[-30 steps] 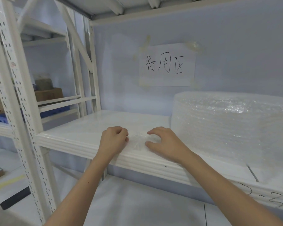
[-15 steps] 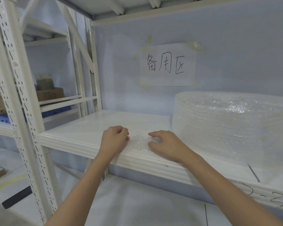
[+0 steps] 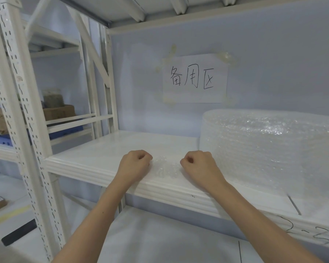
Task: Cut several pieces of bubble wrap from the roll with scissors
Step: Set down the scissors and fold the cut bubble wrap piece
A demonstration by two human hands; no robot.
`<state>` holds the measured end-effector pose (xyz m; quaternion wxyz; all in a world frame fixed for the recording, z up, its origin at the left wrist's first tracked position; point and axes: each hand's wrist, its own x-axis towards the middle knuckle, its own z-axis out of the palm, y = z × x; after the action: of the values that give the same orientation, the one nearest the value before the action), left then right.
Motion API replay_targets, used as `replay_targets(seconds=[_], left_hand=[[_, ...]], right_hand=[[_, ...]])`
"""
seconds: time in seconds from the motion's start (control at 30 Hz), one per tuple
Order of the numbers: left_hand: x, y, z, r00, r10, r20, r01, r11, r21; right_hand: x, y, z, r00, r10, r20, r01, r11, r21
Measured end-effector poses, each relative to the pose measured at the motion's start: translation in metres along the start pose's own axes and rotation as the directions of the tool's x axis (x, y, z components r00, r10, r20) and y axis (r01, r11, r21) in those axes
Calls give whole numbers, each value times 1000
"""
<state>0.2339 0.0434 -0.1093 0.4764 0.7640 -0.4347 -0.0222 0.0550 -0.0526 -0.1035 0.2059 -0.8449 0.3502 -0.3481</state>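
A big roll of clear bubble wrap (image 3: 268,149) stands on the right side of the white shelf (image 3: 106,150). A small piece of bubble wrap (image 3: 165,168) lies flat near the shelf's front edge. My left hand (image 3: 134,166) is fisted on the piece's left edge and my right hand (image 3: 199,166) is fisted on its right edge, each pinching the sheet. No scissors are in view.
A paper sign with handwritten characters (image 3: 195,78) is taped to the back wall. White rack uprights (image 3: 21,111) stand at the left, with cardboard boxes (image 3: 58,112) on the neighbouring shelf. A lower shelf (image 3: 160,240) lies beneath my arms.
My right hand, earlier spread flat on the small piece, has curled into a fist on its right edge. The left hand stayed fisted on the left edge.
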Motion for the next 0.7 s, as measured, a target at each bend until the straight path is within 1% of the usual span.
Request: replay_targets(seconds=[0.17,0.37,0.53,0.7], left_hand=[[0,-2,0,999,1,47,-2,1000,20],[1,-4,1,1000,11,13,-12,999,39],[3,-6,2,1000,11,-3,-11,1000,25],[5,-8,5,1000,-11,-3,11,1000,16]], right_hand=[[-1,1,1,999,-18,33,18,1000,10],[-1,2,3,992,-41,116,43,999,-20],[1,2,4,988,-83,129,90,995,-53],[1,3,4,991,-91,100,97,994,-50]])
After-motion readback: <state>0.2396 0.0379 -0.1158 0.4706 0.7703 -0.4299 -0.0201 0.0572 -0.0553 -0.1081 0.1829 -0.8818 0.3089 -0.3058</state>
